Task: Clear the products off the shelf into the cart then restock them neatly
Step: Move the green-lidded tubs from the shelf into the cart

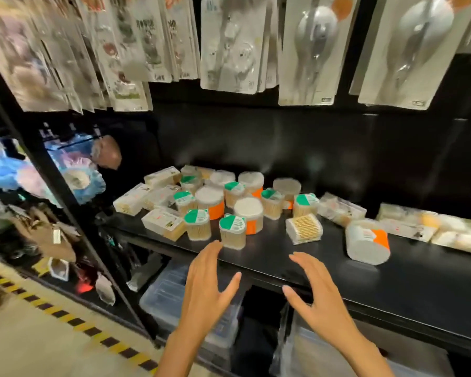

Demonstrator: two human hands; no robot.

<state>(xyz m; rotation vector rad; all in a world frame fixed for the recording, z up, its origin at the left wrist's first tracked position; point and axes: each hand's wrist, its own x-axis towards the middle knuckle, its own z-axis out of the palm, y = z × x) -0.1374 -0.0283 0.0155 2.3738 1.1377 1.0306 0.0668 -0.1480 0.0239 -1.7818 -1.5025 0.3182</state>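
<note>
Tubs [232, 232]: light, rigid, smooth plastic; best taken round the sides, near the shelf [408, 284] front edge
Left hand [206, 278]: grip apart, empty
Right hand [314, 296]: grip apart, empty

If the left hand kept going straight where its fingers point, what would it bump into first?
Most likely the green-lidded tub at the shelf's front edge: the left hand is open, its fingertips just short of the tub's base. Depth is hard to judge.
</note>
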